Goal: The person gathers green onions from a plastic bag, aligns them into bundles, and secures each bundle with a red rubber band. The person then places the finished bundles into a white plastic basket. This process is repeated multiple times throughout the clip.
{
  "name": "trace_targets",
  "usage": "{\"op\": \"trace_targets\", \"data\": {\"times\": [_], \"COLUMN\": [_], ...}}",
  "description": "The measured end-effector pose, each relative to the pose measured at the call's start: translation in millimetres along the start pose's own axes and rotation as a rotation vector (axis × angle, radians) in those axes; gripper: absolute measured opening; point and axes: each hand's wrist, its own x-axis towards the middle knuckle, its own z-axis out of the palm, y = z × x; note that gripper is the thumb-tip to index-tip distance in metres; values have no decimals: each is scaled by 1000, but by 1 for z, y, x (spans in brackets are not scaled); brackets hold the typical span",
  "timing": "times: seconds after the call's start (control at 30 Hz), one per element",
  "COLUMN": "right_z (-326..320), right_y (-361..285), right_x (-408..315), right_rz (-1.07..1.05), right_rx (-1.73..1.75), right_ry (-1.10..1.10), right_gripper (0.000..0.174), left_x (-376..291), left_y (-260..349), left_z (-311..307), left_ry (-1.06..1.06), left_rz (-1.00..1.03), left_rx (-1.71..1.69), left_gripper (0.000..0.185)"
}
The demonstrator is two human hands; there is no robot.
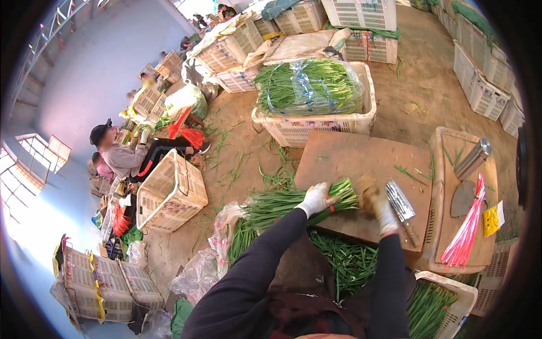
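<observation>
My left hand point(315, 200), in a white glove, grips a bundle of garlic chives point(275, 207) beside its red tie point(331, 205). The pale stalk ends point right, over a brown board point(351, 152). Close to those ends is my right hand point(372, 199), gloved and blurred by motion; its fingers cannot be made out. A cleaver point(399, 200) lies on the board just right of that hand, handle towards me. Loose green leaves point(345, 258) are heaped below the board's near edge. More chives point(238, 243) rest in clear plastic point(199, 271) at my left.
A crate point(313, 127) beyond the board holds bagged chives point(309, 84). On the right-hand stand point(455, 156) are a steel flask point(472, 159) and pink ties point(465, 229). Bundles fill a crate point(459, 288) at lower right. A seated person point(123, 154) works at left near a crate point(171, 193).
</observation>
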Motion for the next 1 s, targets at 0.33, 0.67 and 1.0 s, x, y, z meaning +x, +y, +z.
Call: {"op": "trace_targets", "data": {"times": [0.33, 0.67, 1.0], "right_z": [52, 16, -290], "right_y": [12, 13, -93], "right_x": [0, 36, -1], "right_rz": [-600, -499, -425], "right_rx": [-688, -828, -925], "right_ry": [-123, -96, 700], "right_gripper": [40, 21, 21], "left_x": [17, 22, 18], "left_y": [-18, -16, -12], "left_z": [3, 0, -3], "left_ry": [14, -37, 24], "left_rz": [12, -58, 25], "left_rx": [-67, -155, -159], "left_gripper": [49, 69, 67]}}
